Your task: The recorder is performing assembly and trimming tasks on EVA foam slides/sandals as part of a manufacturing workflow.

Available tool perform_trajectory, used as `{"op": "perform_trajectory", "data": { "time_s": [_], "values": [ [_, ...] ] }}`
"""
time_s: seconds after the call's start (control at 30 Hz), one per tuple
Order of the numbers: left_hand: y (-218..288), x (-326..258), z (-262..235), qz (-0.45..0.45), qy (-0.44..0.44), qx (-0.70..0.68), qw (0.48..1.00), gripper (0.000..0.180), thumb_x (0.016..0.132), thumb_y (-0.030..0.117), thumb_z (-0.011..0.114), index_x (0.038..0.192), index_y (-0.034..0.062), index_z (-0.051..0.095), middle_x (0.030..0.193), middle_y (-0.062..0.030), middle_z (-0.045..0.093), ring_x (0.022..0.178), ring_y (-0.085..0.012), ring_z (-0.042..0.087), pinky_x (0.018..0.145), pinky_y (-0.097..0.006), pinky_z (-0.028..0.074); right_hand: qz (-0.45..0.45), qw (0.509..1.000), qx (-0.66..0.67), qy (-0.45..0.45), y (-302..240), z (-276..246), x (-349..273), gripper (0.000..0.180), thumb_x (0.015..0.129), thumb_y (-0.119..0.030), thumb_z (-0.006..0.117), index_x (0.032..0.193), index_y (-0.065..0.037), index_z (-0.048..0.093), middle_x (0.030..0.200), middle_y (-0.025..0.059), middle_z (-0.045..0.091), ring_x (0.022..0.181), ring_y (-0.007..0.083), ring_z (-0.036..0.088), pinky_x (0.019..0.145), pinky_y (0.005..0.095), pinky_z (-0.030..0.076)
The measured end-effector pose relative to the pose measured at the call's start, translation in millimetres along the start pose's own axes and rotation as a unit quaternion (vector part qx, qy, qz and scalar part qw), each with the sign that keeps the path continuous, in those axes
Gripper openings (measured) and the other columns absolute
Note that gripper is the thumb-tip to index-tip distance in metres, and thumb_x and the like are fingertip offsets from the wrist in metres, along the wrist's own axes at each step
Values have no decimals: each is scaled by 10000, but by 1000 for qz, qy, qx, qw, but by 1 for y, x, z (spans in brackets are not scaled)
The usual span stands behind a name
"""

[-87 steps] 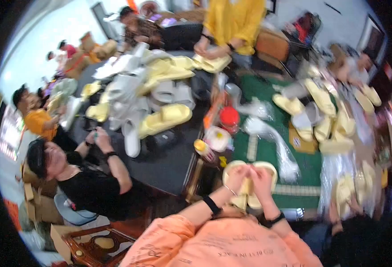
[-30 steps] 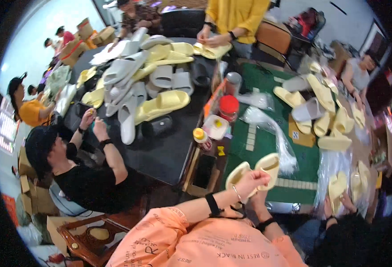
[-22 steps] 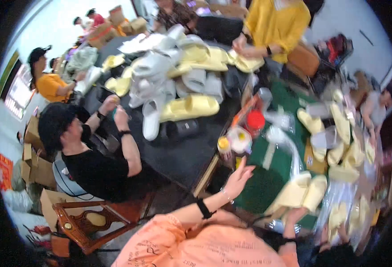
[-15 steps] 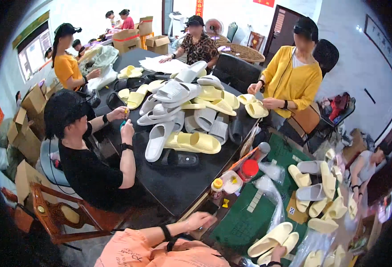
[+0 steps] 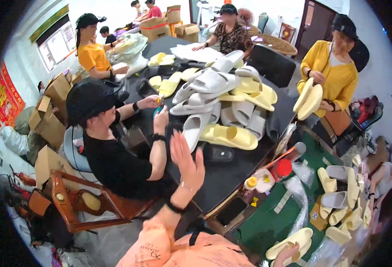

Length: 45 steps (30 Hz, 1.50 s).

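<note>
My left hand (image 5: 188,165) is raised over the near edge of the black table (image 5: 173,202), palm up and fingers spread, with nothing in it. At the lower right, my right hand (image 5: 286,256) grips a pair of pale yellow slippers (image 5: 289,244) by the near side, above the green table (image 5: 249,229); its fingertips are partly hidden. Beyond my left hand rises a heap of grey slippers (image 5: 209,82) and yellow slippers (image 5: 229,135). A black slipper (image 5: 220,152) lies at the heap's near side.
More yellow slippers (image 5: 338,233) lie at the right. A red-lidded jar (image 5: 281,169), a yellow-capped bottle (image 5: 250,183) and clear plastic film (image 5: 299,196) are on the green table. At the left, a person in black (image 5: 116,151) sits on a wooden chair (image 5: 89,200). Others work around the table.
My left hand has risen from the table edge and opened. The view has swung left. The person in yellow at the right has lifted a pair of yellow slippers.
</note>
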State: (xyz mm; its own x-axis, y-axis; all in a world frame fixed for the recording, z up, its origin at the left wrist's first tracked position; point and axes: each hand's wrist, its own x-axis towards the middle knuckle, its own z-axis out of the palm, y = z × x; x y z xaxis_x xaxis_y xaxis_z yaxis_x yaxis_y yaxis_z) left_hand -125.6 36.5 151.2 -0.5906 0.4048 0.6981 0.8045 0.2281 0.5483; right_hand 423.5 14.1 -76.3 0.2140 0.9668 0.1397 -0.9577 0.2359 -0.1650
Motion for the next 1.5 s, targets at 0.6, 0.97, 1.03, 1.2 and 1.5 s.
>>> {"op": "perform_trajectory", "data": {
  "time_s": [0.6,0.97,1.03,1.2,1.5],
  "values": [
    [-144,198,160,-573,-22,-390,720,515,686,333,639,999,-47,488,908,-168,532,640,-240,536,443,-366,448,77,556,-827,-20,129,42,-33,327,665,86,472,973,-21,449,703,11,424,617,73,410,569,180,351],
    [-152,188,199,-516,13,-594,617,333,753,74,471,1053,-28,369,1011,-175,456,846,-284,529,569,-354,524,105,431,-892,-84,168,127,-26,215,727,-52,519,940,-29,543,791,95,527,693,185,494,631,284,408],
    [-136,175,187,-524,-10,-628,576,329,763,82,466,1058,-22,366,1009,-167,455,880,-302,515,633,-405,511,101,455,-882,-70,160,122,-21,236,736,-72,525,970,-52,545,829,108,537,709,201,504,651,295,416],
    [-104,119,108,-493,-48,-684,536,298,791,97,450,1061,-14,390,1026,-133,480,938,-272,501,746,-410,469,67,586,-804,-78,170,143,-2,203,703,15,538,902,-12,508,713,-4,445,619,63,417,562,182,357],
    [59,-72,23,-559,-410,-683,232,232,829,115,426,1028,-1,448,1035,-126,521,936,-234,523,770,-349,476,127,851,-474,-188,211,219,36,981,595,-216,700,1309,-48,49,1279,162,270,1200,262,252,968,372,232]
  ]
}}
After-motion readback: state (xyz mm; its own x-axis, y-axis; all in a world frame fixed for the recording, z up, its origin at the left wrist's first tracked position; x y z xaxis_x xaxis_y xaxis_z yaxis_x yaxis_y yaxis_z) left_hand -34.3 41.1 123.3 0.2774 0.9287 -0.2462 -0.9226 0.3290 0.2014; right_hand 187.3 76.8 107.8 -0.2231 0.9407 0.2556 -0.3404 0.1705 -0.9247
